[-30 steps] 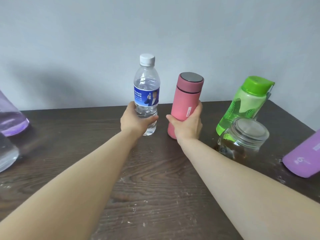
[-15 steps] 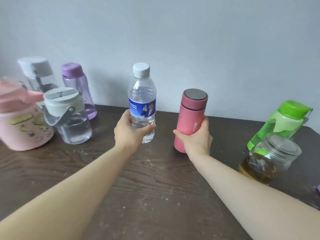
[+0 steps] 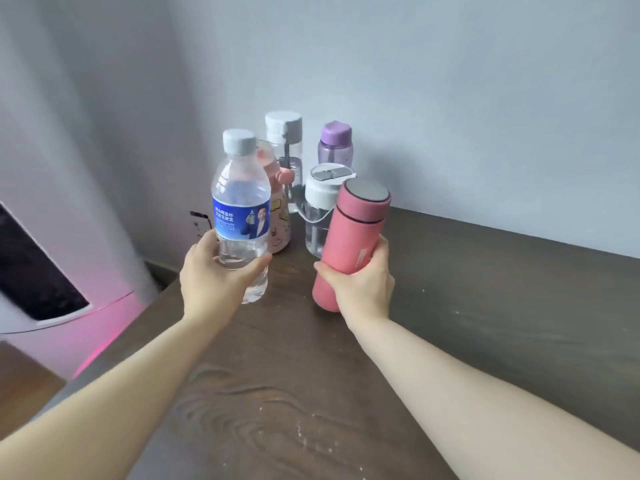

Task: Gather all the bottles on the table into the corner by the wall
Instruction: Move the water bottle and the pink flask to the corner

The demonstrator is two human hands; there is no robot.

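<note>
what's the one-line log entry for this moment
phase: carry to corner | left hand: holds water bottle | right hand: holds pink flask, tilted | corner: four bottles grouped by wall

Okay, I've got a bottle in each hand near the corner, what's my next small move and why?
Probably set both down next to the group. Your left hand grips the clear water bottle and your right hand the pink thermos, both just in front of four bottles already clustered by the wall, with bare table in front of them.
</note>
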